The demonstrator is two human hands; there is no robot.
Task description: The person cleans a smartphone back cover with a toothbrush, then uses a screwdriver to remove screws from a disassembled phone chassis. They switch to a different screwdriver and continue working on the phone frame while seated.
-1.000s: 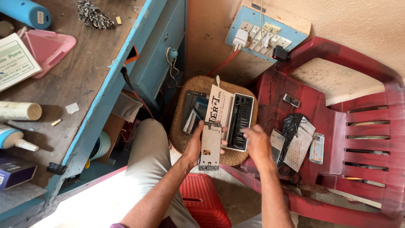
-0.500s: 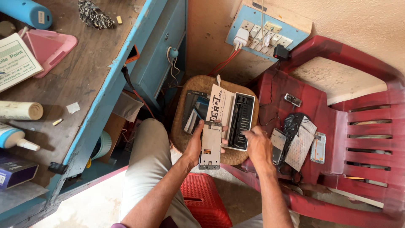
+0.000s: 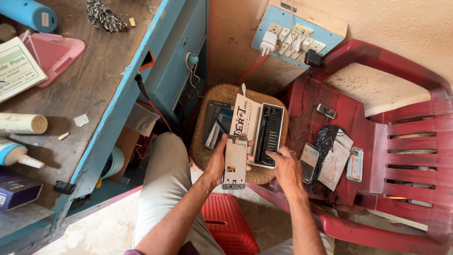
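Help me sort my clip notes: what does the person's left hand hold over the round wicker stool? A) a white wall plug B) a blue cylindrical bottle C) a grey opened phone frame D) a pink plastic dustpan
C: the left hand grips a grey opened phone frame upright above the round wicker stool, while the right hand reaches into the black tool case.

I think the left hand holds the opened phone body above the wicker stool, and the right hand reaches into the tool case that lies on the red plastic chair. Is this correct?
Not quite. In the head view the tool case lies on the wicker stool, not on the red plastic chair. The rest holds: the left hand holds the opened phone body above the stool, and the right hand reaches into the case.
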